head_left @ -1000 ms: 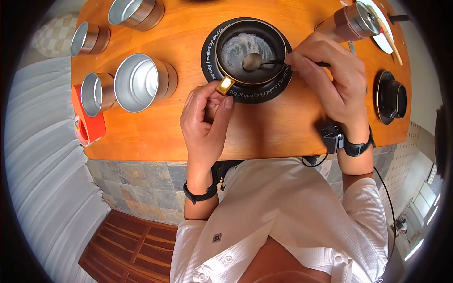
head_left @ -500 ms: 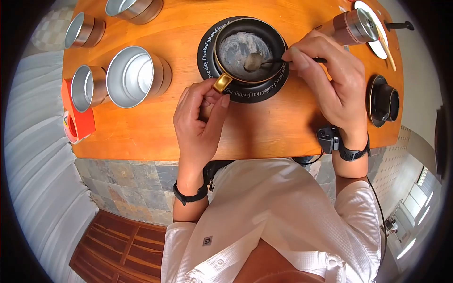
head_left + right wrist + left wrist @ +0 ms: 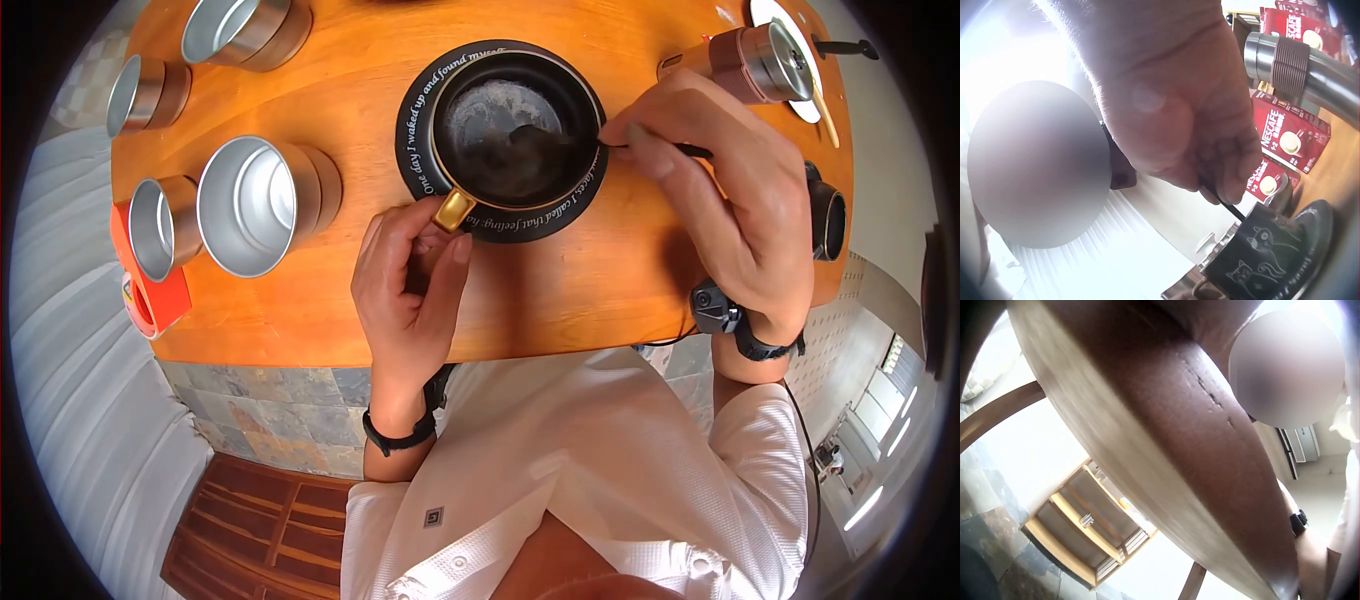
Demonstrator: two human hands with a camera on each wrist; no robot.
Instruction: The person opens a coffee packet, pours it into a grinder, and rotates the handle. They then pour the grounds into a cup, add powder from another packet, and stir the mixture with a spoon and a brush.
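Head view: a black cup (image 3: 465, 170) stood upright on a black saucer (image 3: 415, 140) with pale lettering round its rim, and the saucer lay on the wooden table (image 3: 600, 280) in front of the person. The left hand (image 3: 402, 295) was at the near left side of the cup, its thumb and forefinger closed narrowly on the gold handle (image 3: 453, 211). The right hand (image 3: 745, 205) was at the cup's right side, pinching a dark spoon (image 3: 533, 139) between thumb and fingers; the spoon slanted over the rim, its bowl down inside the cup. A pale patch (image 3: 500, 108) showed in the dark interior, beyond the spoon's bowl.

Four steel cups (image 3: 318, 185) stood on the left of the table, a red object (image 3: 163, 295) beside the nearest. Beyond the right hand were a canister (image 3: 738, 65), a white plate (image 3: 765, 12) and a wooden stick (image 3: 828, 118). A small cup (image 3: 830, 222) stood at the far right, partly hidden by the hand.

The right wrist view showed cat drawings on the black cup's side and red boxes (image 3: 1292, 134) behind it. The left wrist view took in the table's edge and a shelf (image 3: 1105, 515); the fingers could not be made out there.
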